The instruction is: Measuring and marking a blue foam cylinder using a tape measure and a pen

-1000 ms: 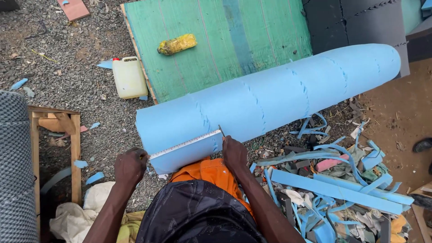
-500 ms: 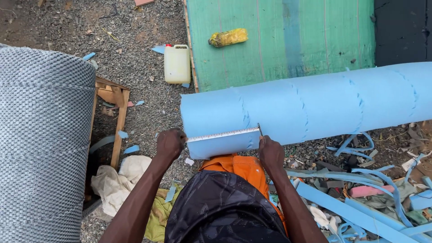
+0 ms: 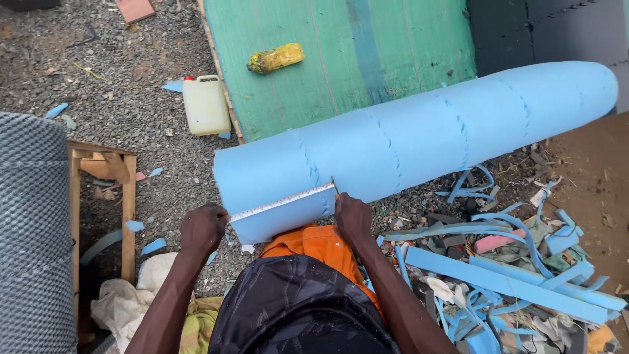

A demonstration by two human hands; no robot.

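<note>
Foam roll [image 3: 419, 134] beside scrap strips [image 3: 504, 275], jerrycan [image 3: 206, 105]

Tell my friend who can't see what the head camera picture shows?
A person's left hand and right hand stretch a measuring tape across the end of a long blue foam roll lying on gravel, with blue foam scraps nearby.

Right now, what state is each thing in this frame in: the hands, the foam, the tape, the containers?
Left hand: closed on one end of the measuring tape.
Right hand: pressing the tape's other end onto the foam.
Measuring tape: stretched straight across the foam.
Blue foam roll: rolled up, lying on the ground.
Plastic jerrycan: upright, red cap on.
Yellow bottle: lying on its side on the green board.
Foam offcuts: loosely piled.
</note>
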